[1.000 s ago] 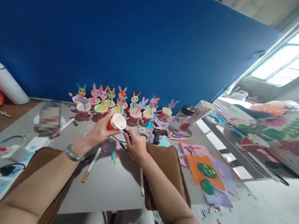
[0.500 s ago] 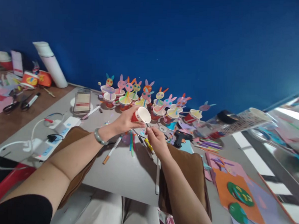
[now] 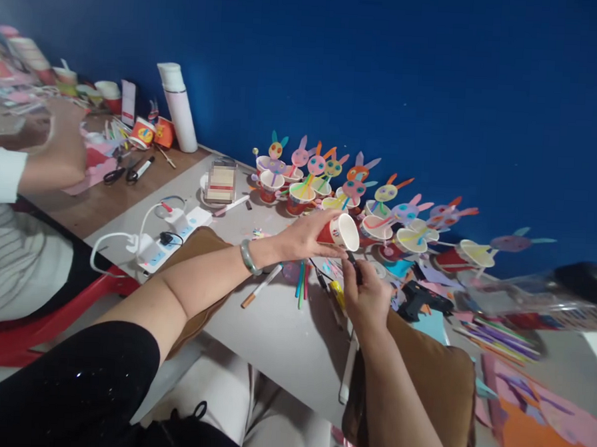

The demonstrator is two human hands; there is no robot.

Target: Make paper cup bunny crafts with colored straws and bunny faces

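My left hand (image 3: pixel 310 236) is wrapped round a red and white paper cup (image 3: pixel 347 233), tilted with its open mouth facing right and towards me. Close below the cup's rim, my right hand (image 3: pixel 370 290) is closed on a slim black tool (image 3: pixel 352 261). Its tip touches or nearly touches the rim; the fingers hide its kind. Behind the cup stand several paper cups (image 3: pixel 301 198) with colourful paper rabbit heads (image 3: pixel 316 164). Under my hands lie a yellow marker (image 3: pixel 337 293), a brown-ended pen (image 3: pixel 260 287) and several coloured pens (image 3: pixel 302 284).
A black glue gun (image 3: pixel 419 300) lies right of my hand, near coloured sticks (image 3: pixel 502 341). Brown cushions (image 3: pixel 425 370) are under my forearms. Left are a power strip (image 3: pixel 178 237), a white bottle (image 3: pixel 178 110), scissors (image 3: pixel 116 172) and another person's arm (image 3: pixel 56 164).
The view has swung left, bringing the other person's arm and sleeve into sight. My hands still hold the cup and the tool close together.
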